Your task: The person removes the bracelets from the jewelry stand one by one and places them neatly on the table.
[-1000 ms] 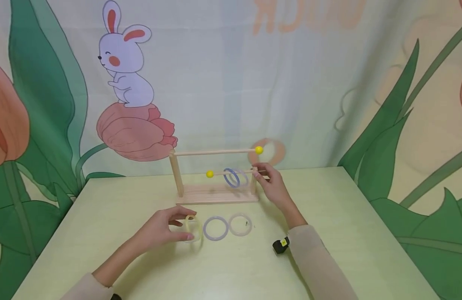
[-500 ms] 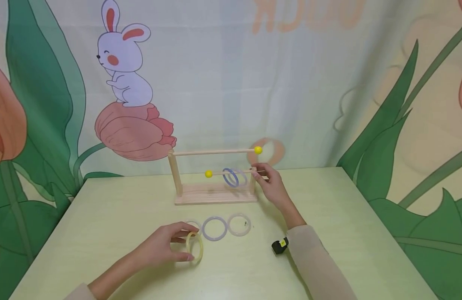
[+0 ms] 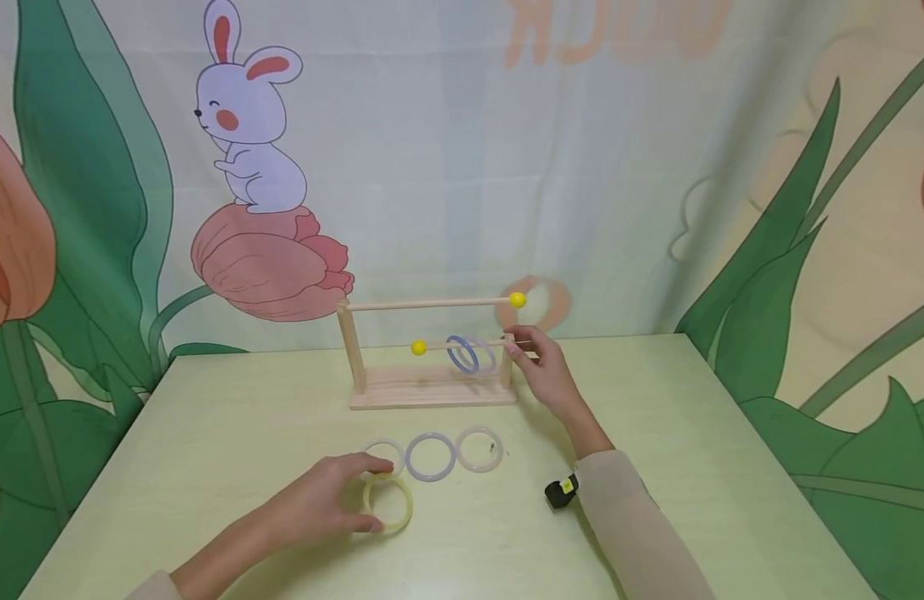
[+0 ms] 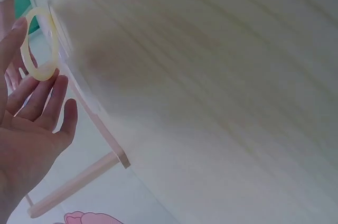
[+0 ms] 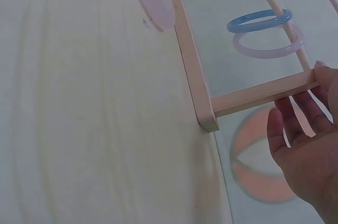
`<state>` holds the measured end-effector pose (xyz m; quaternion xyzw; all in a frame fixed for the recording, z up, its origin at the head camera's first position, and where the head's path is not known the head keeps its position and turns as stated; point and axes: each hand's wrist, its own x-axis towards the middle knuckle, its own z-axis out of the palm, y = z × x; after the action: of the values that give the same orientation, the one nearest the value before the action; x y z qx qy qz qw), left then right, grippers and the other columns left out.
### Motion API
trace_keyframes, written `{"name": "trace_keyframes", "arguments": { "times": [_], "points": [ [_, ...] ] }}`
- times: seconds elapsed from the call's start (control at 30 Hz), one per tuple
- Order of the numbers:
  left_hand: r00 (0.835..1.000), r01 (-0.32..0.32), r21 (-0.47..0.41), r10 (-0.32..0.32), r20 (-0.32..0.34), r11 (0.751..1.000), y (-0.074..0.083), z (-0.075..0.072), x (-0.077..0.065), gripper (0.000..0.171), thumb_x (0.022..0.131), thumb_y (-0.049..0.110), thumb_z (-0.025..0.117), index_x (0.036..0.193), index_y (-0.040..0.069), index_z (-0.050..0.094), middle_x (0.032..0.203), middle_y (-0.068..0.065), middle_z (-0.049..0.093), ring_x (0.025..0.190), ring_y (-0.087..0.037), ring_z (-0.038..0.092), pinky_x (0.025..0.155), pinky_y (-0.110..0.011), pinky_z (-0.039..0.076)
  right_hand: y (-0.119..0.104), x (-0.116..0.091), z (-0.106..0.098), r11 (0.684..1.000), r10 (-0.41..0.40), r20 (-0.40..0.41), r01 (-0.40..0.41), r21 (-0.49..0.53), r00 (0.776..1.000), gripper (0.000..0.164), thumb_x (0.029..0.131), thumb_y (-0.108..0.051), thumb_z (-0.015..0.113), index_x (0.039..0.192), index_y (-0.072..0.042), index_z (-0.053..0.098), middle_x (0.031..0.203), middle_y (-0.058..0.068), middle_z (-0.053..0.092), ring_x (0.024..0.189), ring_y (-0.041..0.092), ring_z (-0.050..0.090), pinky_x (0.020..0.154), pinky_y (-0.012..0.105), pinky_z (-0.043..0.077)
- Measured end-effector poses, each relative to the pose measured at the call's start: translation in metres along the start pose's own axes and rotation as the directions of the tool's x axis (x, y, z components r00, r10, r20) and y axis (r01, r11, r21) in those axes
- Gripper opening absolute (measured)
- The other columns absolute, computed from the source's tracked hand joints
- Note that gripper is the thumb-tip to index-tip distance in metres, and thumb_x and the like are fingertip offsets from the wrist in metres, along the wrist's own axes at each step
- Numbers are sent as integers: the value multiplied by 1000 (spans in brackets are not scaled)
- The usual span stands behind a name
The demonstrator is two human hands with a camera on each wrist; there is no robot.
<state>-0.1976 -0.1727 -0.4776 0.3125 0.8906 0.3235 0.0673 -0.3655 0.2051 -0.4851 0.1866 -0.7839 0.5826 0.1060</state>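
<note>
My left hand (image 3: 312, 504) pinches a yellow ring (image 3: 411, 503) between thumb and fingertips, low over the table's near half. In the left wrist view the yellow ring (image 4: 45, 75) stands on edge between them; whether it touches the table I cannot tell. My right hand (image 3: 544, 375) grips the top of the short post (image 5: 253, 97) on a wooden stand (image 3: 432, 392). From that post a rod runs left to a yellow ball (image 3: 419, 347). A blue ring (image 5: 264, 26) and a pale purple ring (image 5: 264, 54) hang on this rod.
Lying in a row before the stand are a whitish ring (image 3: 385, 442), a lavender ring (image 3: 431, 436) and a pale pink ring (image 3: 480, 430). The stand's upper rod (image 3: 432, 304) ends in another yellow ball (image 3: 517, 300). A printed curtain (image 3: 432, 167) hangs behind the table (image 3: 656, 467).
My left hand has drawn the yellow ring toward me, away from the whitish ring, and turned it to face the camera more. My right hand keeps its place on the post.
</note>
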Motion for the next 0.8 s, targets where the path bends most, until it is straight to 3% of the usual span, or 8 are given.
{"name": "trace_keyframes", "arguments": {
  "times": [0.3,0.57,0.8],
  "points": [
    [999,38,60,-37,-16,997,-5,-3,-5,70,81,39,94,139,10,67,131,1,70,118,-22,64,105,-49,53,2,0,1,1000,10,-5,-10,4,1000,38,109,-26,63,140,-4,63,131,9,69,119,28,64,89,33,56],
    [1000,28,98,-27,-16,995,-6,-1,-9,69,80,33,95,138,9,67,126,0,70,117,-23,64,104,-48,53,3,1,1,1000,4,3,-4,-3,1000,35,109,-28,63,139,-9,64,132,10,69,120,30,64,91,35,55],
    [1000,16,146,-14,-14,989,-6,-1,-12,70,78,37,96,136,11,68,125,2,69,117,-22,64,104,-47,54,2,1,2,1000,0,-6,0,5,1000,37,109,-26,63,139,-4,63,132,11,69,120,29,64,90,32,55]
  ]
}}
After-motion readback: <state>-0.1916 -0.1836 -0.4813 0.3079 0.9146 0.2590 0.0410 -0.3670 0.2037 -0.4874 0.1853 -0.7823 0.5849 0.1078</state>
